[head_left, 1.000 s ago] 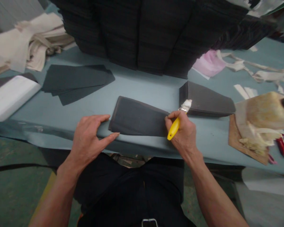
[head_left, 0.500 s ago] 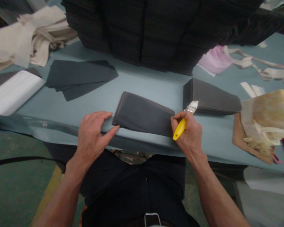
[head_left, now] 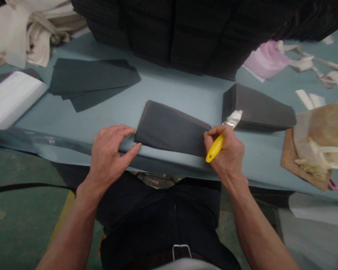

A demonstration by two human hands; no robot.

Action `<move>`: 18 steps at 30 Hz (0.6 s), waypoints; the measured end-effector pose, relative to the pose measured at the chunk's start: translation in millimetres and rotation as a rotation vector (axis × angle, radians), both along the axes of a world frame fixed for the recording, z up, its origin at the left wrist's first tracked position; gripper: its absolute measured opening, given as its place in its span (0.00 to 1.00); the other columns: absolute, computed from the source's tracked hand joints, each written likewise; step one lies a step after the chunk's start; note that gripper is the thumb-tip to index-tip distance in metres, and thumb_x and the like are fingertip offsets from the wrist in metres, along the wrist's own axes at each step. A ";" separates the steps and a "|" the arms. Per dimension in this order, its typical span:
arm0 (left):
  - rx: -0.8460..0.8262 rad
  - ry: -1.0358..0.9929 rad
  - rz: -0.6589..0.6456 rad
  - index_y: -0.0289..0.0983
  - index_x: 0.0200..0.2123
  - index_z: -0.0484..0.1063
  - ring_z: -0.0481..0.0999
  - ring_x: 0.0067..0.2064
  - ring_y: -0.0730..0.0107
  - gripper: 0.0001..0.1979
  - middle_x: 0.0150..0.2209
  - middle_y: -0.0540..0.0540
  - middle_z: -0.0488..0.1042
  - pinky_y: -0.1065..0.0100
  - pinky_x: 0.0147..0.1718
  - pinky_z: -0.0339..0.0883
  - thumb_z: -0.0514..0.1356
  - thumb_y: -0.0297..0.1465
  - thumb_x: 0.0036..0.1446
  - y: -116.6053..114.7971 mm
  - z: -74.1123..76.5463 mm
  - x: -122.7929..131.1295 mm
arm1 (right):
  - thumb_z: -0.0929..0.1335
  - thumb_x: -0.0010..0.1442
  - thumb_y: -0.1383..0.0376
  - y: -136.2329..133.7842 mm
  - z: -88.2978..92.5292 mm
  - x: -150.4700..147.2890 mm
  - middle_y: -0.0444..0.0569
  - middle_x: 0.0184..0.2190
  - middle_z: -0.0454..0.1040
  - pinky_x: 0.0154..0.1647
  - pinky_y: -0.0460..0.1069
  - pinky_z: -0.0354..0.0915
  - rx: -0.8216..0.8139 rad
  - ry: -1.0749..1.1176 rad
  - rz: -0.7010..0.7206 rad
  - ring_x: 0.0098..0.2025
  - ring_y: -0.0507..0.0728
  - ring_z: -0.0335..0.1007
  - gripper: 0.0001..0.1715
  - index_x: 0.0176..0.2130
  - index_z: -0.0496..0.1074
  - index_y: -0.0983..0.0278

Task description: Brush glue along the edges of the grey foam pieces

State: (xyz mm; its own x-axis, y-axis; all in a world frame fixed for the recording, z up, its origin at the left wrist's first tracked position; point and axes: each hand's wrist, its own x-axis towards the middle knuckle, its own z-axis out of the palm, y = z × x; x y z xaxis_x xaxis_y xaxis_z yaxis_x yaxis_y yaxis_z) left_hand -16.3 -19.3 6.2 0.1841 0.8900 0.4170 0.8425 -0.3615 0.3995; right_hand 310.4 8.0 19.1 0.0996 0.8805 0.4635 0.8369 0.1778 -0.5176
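A small stack of dark grey sheets (head_left: 171, 129) lies near the front edge of the table, between my two hands. My left hand (head_left: 109, 152) rests at the stack's left end, fingers apart, with thumb and fingertips touching its near left corner. In my right hand (head_left: 227, 152) is a brush with a yellow handle (head_left: 215, 148); its white-smeared bristles (head_left: 235, 117) point away to the upper right. The right fingertips also touch the stack's right end. Just beyond the bristles stands a thicker pile of dark grey sheets (head_left: 264, 107).
Fanned dark sheets (head_left: 90, 78) lie at left, beside a white block (head_left: 15, 99). Tall black stacks (head_left: 169, 33) line the back. On the right are a pink cloth (head_left: 266, 60), pale strips and a yellowish container (head_left: 323, 127) on a brown board (head_left: 290, 153).
The view has shifted slightly, so the things on the table sit a little higher in it. Both hands stay at the stack's ends, and the brush remains in my right hand.
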 end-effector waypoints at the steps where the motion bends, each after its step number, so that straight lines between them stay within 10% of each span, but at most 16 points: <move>1: 0.005 -0.002 -0.005 0.41 0.58 0.76 0.80 0.60 0.51 0.16 0.57 0.41 0.82 0.52 0.60 0.70 0.63 0.40 0.72 0.3 1.0 0.2 | 0.70 0.64 0.58 1.2 0.1 0.7 0.41 0.26 0.74 0.30 0.50 0.59 0.014 -0.019 0.001 0.23 0.52 0.63 0.07 0.37 0.76 0.59; 18: 0.006 0.059 -0.002 0.45 0.58 0.79 0.80 0.57 0.43 0.16 0.58 0.37 0.82 0.44 0.56 0.70 0.59 0.39 0.74 1.5 -0.1 2.5 | 0.69 0.66 0.61 14.0 -3.8 1.9 0.42 0.28 0.77 0.32 0.49 0.61 0.004 0.006 0.100 0.26 0.53 0.67 0.04 0.38 0.74 0.58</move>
